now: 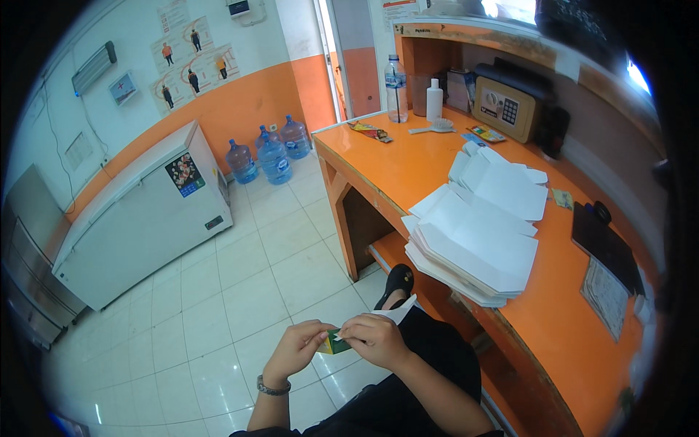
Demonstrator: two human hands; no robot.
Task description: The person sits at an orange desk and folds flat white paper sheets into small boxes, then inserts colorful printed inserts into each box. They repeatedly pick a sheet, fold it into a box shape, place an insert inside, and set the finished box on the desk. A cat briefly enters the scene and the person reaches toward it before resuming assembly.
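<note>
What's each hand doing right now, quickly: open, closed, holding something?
Left hand: closed, fingers pinching a small green-and-yellow folded card piece at its left side.
Right hand: closed, fingers pinching the same piece toward its right.

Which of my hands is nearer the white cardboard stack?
Right: your right hand is left of the white cardboard stack, not touching it; your left hand is farther left.

Head-worn fisheye view, angled downward, desk (378,169) close at right, freezer (142,233) farther left.
</note>
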